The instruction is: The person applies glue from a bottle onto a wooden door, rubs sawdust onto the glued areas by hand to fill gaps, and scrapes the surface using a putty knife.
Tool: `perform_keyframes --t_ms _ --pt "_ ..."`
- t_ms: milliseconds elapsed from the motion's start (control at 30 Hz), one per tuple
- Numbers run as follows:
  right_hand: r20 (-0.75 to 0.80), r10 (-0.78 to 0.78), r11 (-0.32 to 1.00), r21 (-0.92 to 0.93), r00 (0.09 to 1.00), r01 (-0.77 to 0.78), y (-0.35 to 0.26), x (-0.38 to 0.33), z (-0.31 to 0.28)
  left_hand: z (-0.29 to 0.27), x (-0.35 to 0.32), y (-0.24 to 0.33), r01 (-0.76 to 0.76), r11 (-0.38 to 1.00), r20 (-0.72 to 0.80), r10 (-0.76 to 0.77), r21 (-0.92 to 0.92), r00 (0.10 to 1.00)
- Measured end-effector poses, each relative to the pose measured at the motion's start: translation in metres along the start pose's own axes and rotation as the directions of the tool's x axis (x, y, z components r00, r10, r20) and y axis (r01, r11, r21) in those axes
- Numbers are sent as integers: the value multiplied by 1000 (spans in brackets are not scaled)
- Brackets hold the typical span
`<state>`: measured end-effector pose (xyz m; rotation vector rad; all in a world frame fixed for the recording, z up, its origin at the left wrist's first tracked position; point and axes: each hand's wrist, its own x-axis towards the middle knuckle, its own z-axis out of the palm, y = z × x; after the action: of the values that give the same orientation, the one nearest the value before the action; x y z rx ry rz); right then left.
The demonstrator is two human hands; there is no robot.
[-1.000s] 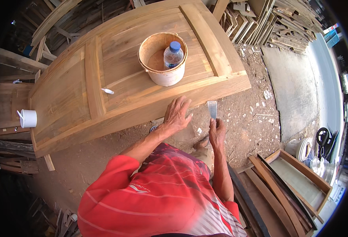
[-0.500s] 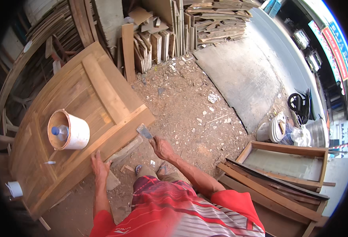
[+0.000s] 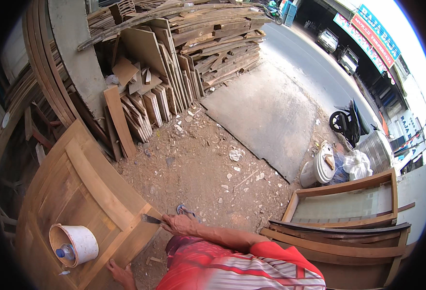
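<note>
A large wooden door panel (image 3: 77, 193) lies flat at the lower left. My right hand (image 3: 179, 224) is closed on a small metal scraper (image 3: 151, 219), and the blade touches the door's near corner edge. My left hand (image 3: 121, 274) rests on the door's lower edge, fingers spread, holding nothing. On the door stands a white bucket (image 3: 85, 241) with a plastic water bottle (image 3: 65, 252) inside. My red striped shirt fills the bottom of the view.
Stacked planks and boards (image 3: 174, 72) lean behind the door. Dirt ground with wood scraps lies ahead, then a concrete slab (image 3: 266, 121). Wooden frames (image 3: 348, 212) lie at the right, beside a white pail (image 3: 319, 169) and a parked motorcycle (image 3: 348, 123). A sandal (image 3: 186, 210) shows by my right hand.
The view has swung right, so the door now sits at the lower left. My right hand has carried the scraper to the door's corner edge. My left hand stays on the door.
</note>
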<state>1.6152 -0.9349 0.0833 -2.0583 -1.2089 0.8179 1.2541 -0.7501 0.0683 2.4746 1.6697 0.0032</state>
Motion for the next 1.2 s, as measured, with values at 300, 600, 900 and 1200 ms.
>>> perform_keyframes --t_ms 300,600,900,1200 --pt "249 -106 993 -29 963 116 33 105 -47 -24 -12 46 60 994 -113 -70 -87 991" --pt "340 -196 979 17 920 203 -14 178 -105 46 -1 34 219 275 78 -446 -936 892" --pt "432 -259 960 20 864 279 6 243 -162 36 16 124 555 739 -354 -671 -381 651" --pt "488 -476 874 170 732 455 40 346 -115 37 57 204 686 611 -383 -788 -394 482"
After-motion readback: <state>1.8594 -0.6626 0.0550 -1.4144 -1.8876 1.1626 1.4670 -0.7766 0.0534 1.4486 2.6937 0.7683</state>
